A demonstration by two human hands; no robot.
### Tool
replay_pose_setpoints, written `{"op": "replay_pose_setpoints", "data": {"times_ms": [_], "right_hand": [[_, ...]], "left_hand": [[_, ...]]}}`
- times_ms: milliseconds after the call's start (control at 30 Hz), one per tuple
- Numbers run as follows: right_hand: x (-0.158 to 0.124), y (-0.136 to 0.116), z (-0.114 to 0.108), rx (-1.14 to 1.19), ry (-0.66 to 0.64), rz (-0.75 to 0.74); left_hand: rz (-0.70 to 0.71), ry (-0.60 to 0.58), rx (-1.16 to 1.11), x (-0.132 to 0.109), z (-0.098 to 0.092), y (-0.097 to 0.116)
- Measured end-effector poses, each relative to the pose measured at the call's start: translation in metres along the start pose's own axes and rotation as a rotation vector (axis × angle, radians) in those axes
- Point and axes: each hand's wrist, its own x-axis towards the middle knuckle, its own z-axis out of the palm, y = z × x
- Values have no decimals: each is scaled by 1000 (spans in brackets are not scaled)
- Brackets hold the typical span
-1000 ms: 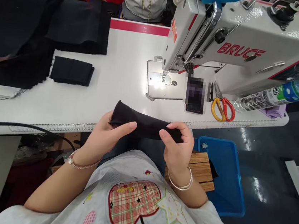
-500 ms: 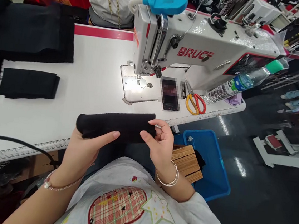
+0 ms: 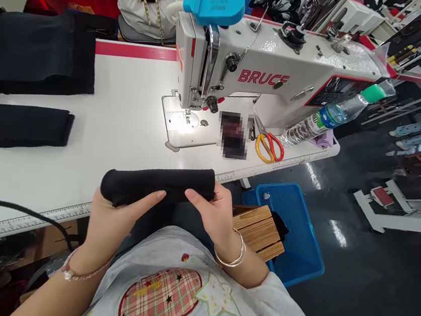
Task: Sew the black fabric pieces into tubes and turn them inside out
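A folded piece of black fabric (image 3: 158, 182) stretches between my two hands, just in front of the table's near edge. My left hand (image 3: 116, 218) grips its left end, thumb along the front and fingers hidden behind. At the other end my right hand (image 3: 214, 209) has its thumb pressed on the front, with the other fingers tucked behind the cloth. On the table to the left lies a smaller folded black piece (image 3: 27, 127). Behind it sits a larger stack of black fabric (image 3: 28, 51).
A white sewing machine (image 3: 267, 63) stands beyond my hands. Orange-and-red-handled scissors (image 3: 270, 147), a blurred phone-like object (image 3: 233, 138) and a leaning water bottle (image 3: 331, 116) lie by it. Below right is a blue bin (image 3: 307, 240) beside a wooden slatted stool (image 3: 259, 229). A black cable (image 3: 18, 207) crosses the table edge.
My right fingers have gone from the top of the fabric's right end to behind it, and the right thumb has slid slightly left. The view has shifted a little.
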Motion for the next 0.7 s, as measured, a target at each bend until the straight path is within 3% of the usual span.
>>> {"op": "replay_pose_setpoints", "data": {"times_ms": [67,167,267,567,700], "right_hand": [[0,3,-2,-47,50,-34],[2,5,-5,-90,102,-96],[1,1,-3,-126,108,-145],[-6,2,13,-205,209,-290],[-6,1,13,-231,284,-301]], "left_hand": [[21,108,72,0,-4,6],[44,87,188,1,-10,16],[158,133,299,1,-10,22],[564,358,552,-2,8,6],[643,346,602,0,6,13]]}}
